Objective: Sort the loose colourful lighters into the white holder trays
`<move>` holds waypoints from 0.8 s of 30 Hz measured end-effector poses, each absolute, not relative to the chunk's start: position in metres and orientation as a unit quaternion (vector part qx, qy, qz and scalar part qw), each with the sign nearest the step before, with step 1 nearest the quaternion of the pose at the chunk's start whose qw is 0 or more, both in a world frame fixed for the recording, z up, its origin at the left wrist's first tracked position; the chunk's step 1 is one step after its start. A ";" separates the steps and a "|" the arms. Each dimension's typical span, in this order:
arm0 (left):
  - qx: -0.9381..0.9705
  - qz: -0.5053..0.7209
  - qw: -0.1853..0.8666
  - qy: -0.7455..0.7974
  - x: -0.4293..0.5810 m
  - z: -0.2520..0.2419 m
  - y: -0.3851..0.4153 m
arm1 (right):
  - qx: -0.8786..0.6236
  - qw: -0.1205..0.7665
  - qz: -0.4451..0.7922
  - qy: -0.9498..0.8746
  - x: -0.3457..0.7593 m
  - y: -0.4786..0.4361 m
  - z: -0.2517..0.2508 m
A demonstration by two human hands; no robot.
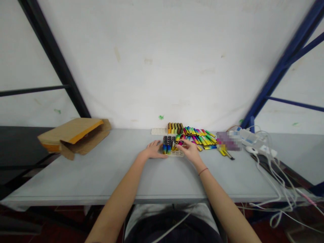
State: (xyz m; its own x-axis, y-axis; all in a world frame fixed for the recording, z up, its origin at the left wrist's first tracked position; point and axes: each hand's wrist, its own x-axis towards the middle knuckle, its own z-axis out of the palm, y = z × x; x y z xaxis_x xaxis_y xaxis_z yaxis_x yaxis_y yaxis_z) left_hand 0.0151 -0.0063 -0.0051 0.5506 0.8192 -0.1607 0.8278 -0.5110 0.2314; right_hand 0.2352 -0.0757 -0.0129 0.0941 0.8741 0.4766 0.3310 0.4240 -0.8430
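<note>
A clear tray (179, 154) on the grey table (101, 175) holds several upright rainbow-coloured lighters (168, 144). My left hand (153, 150) lies flat on the table, fingers stretched out, touching the tray's left side. My right hand (189, 150) is pinched on one lighter (180, 142) over the tray's right part. A heap of loose rainbow lighters (199, 137) lies just behind and to the right of that hand. A second tray with orange and dark lighters (175, 128) stands at the wall.
An open cardboard box (73, 136) lies at the back left. An empty white tray (159, 131) sits by the wall. White power strips and tangled cables (263, 152) crowd the right end. Dark shelf frames stand at both sides.
</note>
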 end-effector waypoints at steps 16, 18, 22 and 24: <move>0.871 -0.009 0.140 0.471 0.015 -0.004 -0.007 | -0.487 0.544 0.065 -0.680 0.231 -0.077 -0.013; 0.869 -0.009 0.142 0.473 0.015 -0.004 -0.007 | -0.497 0.531 0.028 -0.685 0.237 -0.078 -0.010; 0.870 -0.013 0.141 0.473 0.016 -0.004 -0.007 | -0.491 0.502 0.027 -0.711 0.243 -0.077 -0.009; 0.870 -0.019 0.137 0.473 0.016 -0.004 -0.007 | -0.530 0.485 -0.002 -0.695 0.245 -0.075 -0.011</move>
State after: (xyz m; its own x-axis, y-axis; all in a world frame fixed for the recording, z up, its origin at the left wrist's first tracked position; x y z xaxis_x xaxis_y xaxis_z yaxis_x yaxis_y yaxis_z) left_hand 0.0158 -0.0067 -0.0040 0.5524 0.8177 -0.1622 0.8279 -0.5154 0.2215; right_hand 0.2454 -0.0747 -0.0113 0.0332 0.7354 0.6769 0.7389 0.4380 -0.5120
